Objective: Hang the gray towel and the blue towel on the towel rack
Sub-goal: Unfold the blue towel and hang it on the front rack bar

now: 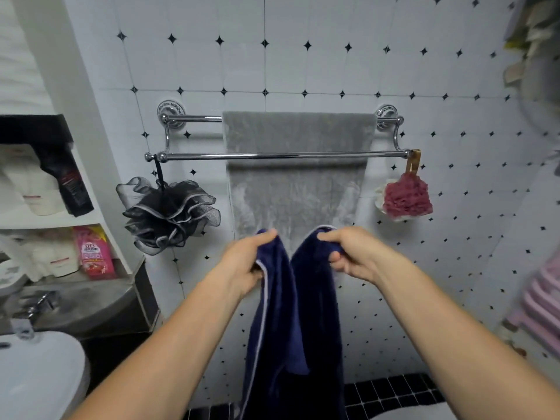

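White tiled wall [333, 65] with black diamonds filled the frame. Gray towel [295, 177] hung on the rack's [194, 155] back bar at center. Left hand [245, 265] and right hand [351, 253] each gripped a top corner of the blue towel [291, 328], lower center.

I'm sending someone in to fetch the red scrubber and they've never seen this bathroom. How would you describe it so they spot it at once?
Find the chrome towel rack on the tiled wall, with the gray towel draped over it. At the right end of its front bar a tan loop holds the red scrubber. It is dark red and knobbly, unlike the black mesh pouf hanging at the left end.
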